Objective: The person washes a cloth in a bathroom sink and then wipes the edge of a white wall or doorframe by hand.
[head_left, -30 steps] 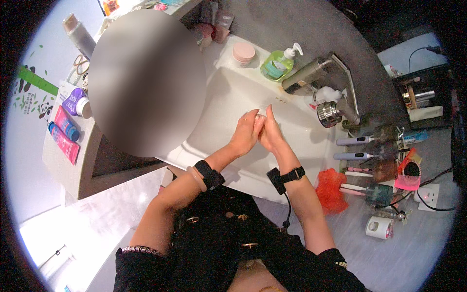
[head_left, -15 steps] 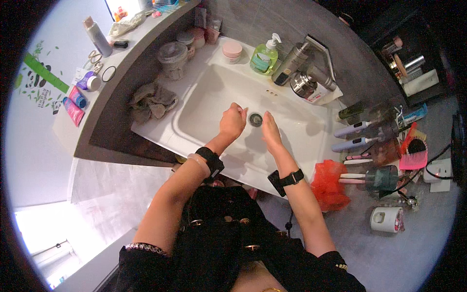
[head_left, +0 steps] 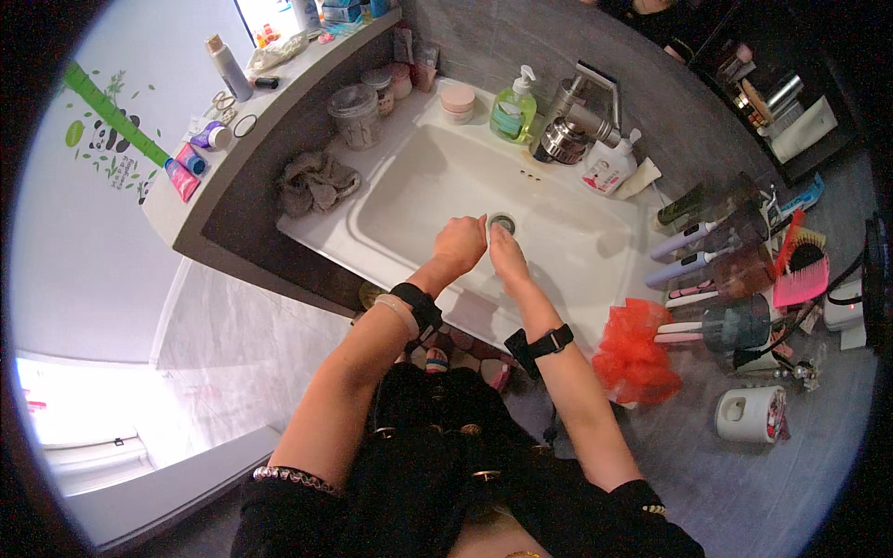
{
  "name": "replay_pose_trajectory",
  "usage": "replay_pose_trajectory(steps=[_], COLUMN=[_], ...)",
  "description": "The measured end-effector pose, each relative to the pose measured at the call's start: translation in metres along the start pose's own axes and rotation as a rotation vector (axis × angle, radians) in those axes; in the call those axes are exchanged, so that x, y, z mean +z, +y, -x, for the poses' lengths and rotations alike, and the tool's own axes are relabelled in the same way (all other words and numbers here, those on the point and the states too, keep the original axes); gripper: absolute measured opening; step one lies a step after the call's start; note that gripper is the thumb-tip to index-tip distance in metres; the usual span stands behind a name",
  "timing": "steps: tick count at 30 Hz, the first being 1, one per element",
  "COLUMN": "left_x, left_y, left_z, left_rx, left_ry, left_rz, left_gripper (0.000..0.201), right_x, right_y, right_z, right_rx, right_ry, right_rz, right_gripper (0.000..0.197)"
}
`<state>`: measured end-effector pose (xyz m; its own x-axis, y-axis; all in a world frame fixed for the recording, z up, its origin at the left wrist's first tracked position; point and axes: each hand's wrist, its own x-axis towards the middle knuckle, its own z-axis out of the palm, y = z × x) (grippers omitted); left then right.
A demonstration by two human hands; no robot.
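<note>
White sink (head_left: 419,186) lies beneath left hand (head_left: 460,244) and right hand (head_left: 508,254), close together; whether either grips anything, I cannot tell.

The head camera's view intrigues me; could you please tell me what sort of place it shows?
Most likely a home bathroom: it has a white washbasin, a metal faucet and what look like lavender electric toothbrushes.

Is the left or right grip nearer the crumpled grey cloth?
Left. The left grip is over the sink, right of the grey cloth; the right grip is farther right, also over the sink.
</note>
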<state>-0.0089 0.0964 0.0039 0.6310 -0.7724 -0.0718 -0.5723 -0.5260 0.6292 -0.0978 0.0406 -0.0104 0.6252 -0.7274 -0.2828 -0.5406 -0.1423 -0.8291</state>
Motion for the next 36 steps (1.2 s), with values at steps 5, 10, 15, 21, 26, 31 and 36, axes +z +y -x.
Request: replay_pose_trajectory(steps=[5,10,15,21,26,31,36], left_x=[-0.013,-0.02,-0.024,-0.067,-0.142,-0.193,-0.249], left_y=[0.011,-0.011,-0.054,-0.095,-0.159,-0.251,-0.316], left_z=[0.013,0.029,0.05,0.117,0.194,0.268,0.329], left_rx=[0.104,0.204,0.22,-0.082,-0.158,-0.066,-0.156], left_ry=[-0.058,0.055,0.118,-0.105,-0.197,0.261,0.496], left_rz=[-0.043,0.145,0.291,0.687,1.142,1.04,1.088], left_gripper=[0.034,0.026,0.026,0.042,0.04,0.034,0.034], right_x=[-0.002,0.006,0.029,0.064,0.146,0.253,0.339], right_y=[0.018,-0.002,-0.005,0.002,-0.077,-0.138,-0.185], right_z=[-0.009,-0.003,0.013,0.042,0.125,0.186,0.215], right_rx=[0.002,-0.026,0.174,0.024,-0.058,-0.241,-0.448], right_ry=[-0.017,-0.098,-0.293,-0.011,-0.304,-0.67,-0.838], right_rz=[-0.152,0.017,0.217,0.162,-0.227,-0.236,-0.288], right_gripper=[0.061,0.064,0.07,0.054,0.035,0.033,0.041])
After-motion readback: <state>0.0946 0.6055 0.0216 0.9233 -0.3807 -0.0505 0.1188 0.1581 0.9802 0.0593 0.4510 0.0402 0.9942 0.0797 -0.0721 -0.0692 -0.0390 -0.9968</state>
